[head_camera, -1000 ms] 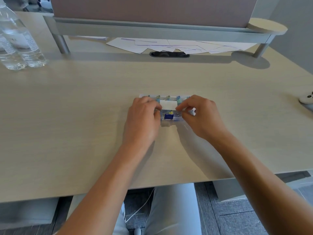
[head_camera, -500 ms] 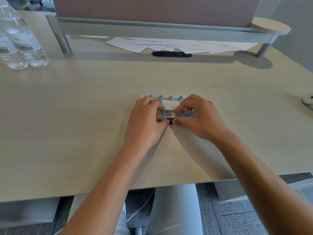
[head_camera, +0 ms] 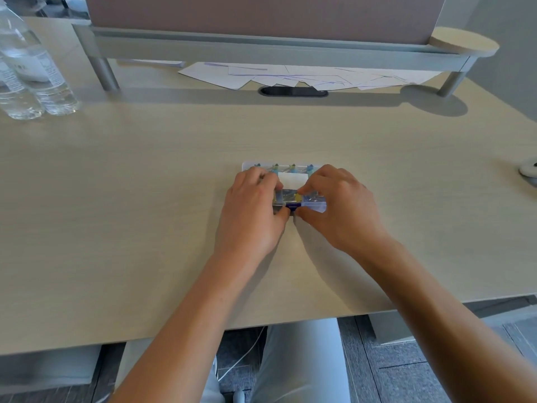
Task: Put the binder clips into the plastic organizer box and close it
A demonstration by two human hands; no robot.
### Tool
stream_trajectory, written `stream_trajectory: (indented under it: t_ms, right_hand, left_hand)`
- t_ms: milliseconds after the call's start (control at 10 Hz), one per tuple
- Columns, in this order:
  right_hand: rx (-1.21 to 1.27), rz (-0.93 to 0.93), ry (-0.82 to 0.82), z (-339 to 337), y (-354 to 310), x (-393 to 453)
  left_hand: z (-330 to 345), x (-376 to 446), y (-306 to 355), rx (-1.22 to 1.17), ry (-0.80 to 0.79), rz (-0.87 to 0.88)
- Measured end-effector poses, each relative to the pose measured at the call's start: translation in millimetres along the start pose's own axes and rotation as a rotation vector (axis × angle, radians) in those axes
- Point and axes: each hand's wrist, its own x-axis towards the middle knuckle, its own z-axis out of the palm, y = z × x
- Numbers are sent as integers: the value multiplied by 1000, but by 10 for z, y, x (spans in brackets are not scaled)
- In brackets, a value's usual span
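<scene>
Single head-worn wide-angle view, looking forward and steeply down over the pale wood-grain desk (head_camera: 145,199). Close range: both bare forearms enter from the bottom edge, meeting near frame centre. The desk's near edge crosses low in frame, floor showing below it; the grey metal shelf rail (head_camera: 261,49) spans the desk's far side. No second view.

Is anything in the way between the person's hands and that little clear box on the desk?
Nothing visible. Both the left hand and the right hand are already on the plastic organizer box, fingers over its lid and thumbs at its near edge. The desk around it is bare.
</scene>
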Motion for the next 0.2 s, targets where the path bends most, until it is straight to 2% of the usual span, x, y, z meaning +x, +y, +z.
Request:
stream_trajectory:
  t_ms: [100,200]
  right_hand:
    - [40,6,-30,-53,13,-61]
    - [194,84,25,-155,9,-186]
  left_hand:
    - [-78,-60,-11,-66,-35,19]
    - [-188,-238,16,-88,47,51]
